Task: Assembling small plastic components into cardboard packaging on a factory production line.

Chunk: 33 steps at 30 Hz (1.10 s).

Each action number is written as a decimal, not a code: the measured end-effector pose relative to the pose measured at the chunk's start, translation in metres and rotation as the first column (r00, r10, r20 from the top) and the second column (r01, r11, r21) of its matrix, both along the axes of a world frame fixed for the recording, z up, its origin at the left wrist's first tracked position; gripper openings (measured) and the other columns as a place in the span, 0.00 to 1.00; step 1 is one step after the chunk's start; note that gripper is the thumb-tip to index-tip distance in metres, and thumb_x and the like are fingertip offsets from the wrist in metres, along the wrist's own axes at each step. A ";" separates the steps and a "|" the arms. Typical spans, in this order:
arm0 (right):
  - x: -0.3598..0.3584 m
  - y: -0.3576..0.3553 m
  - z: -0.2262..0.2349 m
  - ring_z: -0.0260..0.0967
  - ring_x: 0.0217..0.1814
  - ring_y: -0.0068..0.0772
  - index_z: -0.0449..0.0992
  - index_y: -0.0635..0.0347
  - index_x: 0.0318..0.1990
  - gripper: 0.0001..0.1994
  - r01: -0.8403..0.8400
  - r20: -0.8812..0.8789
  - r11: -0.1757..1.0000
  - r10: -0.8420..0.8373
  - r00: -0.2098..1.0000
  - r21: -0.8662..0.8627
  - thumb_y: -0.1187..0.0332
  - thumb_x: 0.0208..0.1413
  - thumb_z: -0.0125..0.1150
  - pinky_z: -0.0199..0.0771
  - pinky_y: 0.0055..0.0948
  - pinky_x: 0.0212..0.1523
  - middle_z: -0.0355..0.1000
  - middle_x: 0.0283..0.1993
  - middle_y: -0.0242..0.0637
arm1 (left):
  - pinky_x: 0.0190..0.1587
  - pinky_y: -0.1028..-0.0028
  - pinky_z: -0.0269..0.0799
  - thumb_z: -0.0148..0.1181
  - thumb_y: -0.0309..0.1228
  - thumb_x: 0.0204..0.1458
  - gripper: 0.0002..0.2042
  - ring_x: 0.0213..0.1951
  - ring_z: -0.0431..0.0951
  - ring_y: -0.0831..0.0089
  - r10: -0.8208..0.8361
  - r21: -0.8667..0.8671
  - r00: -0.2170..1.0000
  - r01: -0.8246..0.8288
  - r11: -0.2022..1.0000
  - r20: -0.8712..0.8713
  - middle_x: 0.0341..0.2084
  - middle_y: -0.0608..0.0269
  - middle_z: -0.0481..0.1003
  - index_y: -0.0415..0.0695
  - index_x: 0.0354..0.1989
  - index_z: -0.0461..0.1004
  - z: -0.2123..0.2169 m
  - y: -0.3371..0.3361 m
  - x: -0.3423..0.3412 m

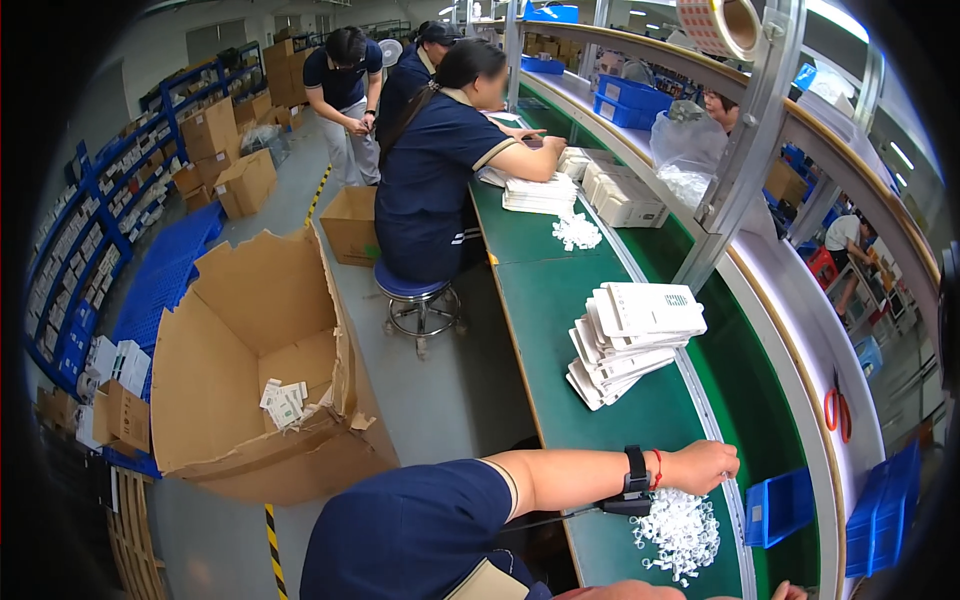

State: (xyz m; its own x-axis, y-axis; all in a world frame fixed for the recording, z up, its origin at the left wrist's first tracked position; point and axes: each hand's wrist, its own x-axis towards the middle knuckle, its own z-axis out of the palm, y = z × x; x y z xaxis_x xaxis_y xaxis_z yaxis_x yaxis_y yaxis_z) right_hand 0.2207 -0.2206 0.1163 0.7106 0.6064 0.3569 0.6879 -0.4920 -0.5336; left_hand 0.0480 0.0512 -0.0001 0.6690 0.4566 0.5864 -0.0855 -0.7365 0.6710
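Note:
My left hand [705, 467] reaches across the green worktop with its fingers pinched together; whatever they hold is too small to make out. It hovers at the metal edge strip, just beyond a heap of small white plastic pieces [680, 535]. A red string and a black band circle that wrist. At the bottom edge only a bit of my right hand [790, 592] shows, its fingers mostly cut off. Farther up the table, a leaning stack of flat white boxes [635, 335] stands in uneven layers.
A blue bin [778, 508] sits beyond the metal strip, and another blue bin [882, 515] hangs farther right. Red scissors [838, 412] are near the shelf rail. A large open carton [250, 400] stands left. Co-workers [440, 170] work up the line.

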 end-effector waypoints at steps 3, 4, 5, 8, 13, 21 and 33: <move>0.000 -0.030 -0.027 0.71 0.33 0.53 0.77 0.70 0.35 0.15 0.070 0.487 0.997 -0.039 0.873 -0.044 0.63 0.51 0.64 0.70 0.44 0.37 0.74 0.37 0.56 | 0.37 0.60 0.70 0.57 0.22 0.47 0.04 0.35 0.74 0.56 -0.010 -0.002 1.000 0.010 1.000 0.003 0.30 0.58 0.71 0.42 0.32 0.73 -0.001 -0.001 0.001; 0.012 -0.048 -0.054 0.72 0.43 0.55 0.76 0.70 0.43 0.23 0.163 0.366 0.986 -0.158 0.917 0.019 0.56 0.49 0.66 0.70 0.43 0.46 0.75 0.41 0.57 | 0.37 0.60 0.70 0.57 0.22 0.47 0.04 0.35 0.74 0.57 -0.009 0.008 1.000 0.009 1.000 0.017 0.30 0.58 0.71 0.42 0.32 0.73 0.000 -0.002 0.002; 0.021 -0.063 -0.075 0.72 0.43 0.55 0.76 0.70 0.43 0.23 0.174 0.371 0.984 -0.169 0.913 0.020 0.56 0.49 0.66 0.70 0.43 0.46 0.75 0.41 0.57 | 0.37 0.60 0.70 0.57 0.22 0.47 0.04 0.35 0.74 0.57 -0.021 0.008 1.000 0.021 1.000 0.024 0.30 0.58 0.71 0.42 0.32 0.73 0.000 -0.002 0.001; 0.061 -0.114 -0.130 0.72 0.47 0.55 0.76 0.69 0.47 0.34 0.314 0.254 0.880 -0.232 0.939 -0.357 0.46 0.41 0.70 0.69 0.43 0.51 0.75 0.45 0.57 | 0.37 0.60 0.71 0.57 0.23 0.47 0.04 0.35 0.74 0.56 -0.029 0.002 0.999 0.029 1.000 0.015 0.30 0.57 0.71 0.42 0.32 0.73 0.003 -0.003 0.000; 0.100 -0.142 -0.183 0.74 0.44 0.51 0.78 0.70 0.43 0.35 -0.209 0.831 0.977 0.079 0.551 0.046 0.43 0.38 0.71 0.70 0.43 0.49 0.77 0.40 0.54 | 0.38 0.59 0.71 0.56 0.24 0.49 0.03 0.36 0.75 0.55 0.000 -0.017 1.000 0.000 1.000 -0.016 0.30 0.55 0.72 0.41 0.32 0.74 -0.002 -0.001 0.001; 0.081 -0.126 -0.149 0.74 0.41 0.51 0.80 0.69 0.38 0.35 0.471 0.452 0.696 -0.231 0.861 -0.542 0.39 0.38 0.68 0.71 0.43 0.45 0.77 0.35 0.54 | 0.38 0.58 0.70 0.55 0.23 0.49 0.04 0.36 0.75 0.54 -0.034 -0.032 0.999 0.033 0.999 -0.005 0.30 0.55 0.73 0.41 0.32 0.74 -0.002 -0.004 0.007; 0.069 -0.108 -0.144 0.75 0.36 0.48 0.79 0.68 0.38 0.31 0.387 0.292 0.774 -0.270 0.917 -0.501 0.46 0.37 0.72 0.72 0.42 0.39 0.76 0.32 0.54 | 0.38 0.60 0.71 0.57 0.23 0.46 0.03 0.37 0.76 0.55 -0.021 -0.028 1.000 0.020 0.999 -0.007 0.31 0.56 0.74 0.41 0.31 0.74 -0.005 0.003 0.008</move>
